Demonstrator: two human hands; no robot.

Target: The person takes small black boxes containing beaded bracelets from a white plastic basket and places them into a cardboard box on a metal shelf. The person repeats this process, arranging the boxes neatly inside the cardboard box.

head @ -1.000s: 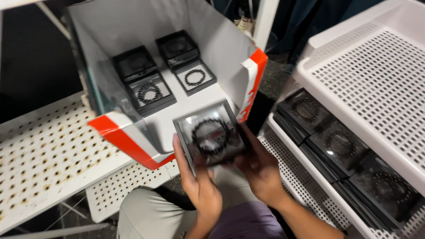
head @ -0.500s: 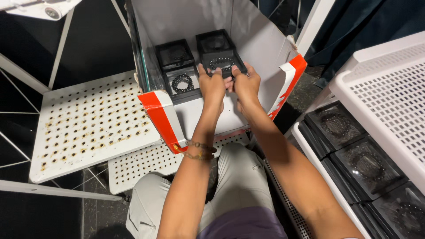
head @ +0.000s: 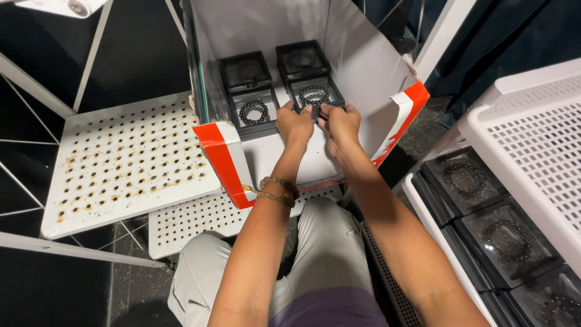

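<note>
A black bracelet case is held at its near edge by both hands, grips closed on it, inside the far cardboard box.

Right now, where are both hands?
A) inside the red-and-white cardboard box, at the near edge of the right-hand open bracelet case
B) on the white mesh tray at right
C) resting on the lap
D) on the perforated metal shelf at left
A: the left hand and right hand meet at the front of the bracelet case, inside the cardboard box.
</note>
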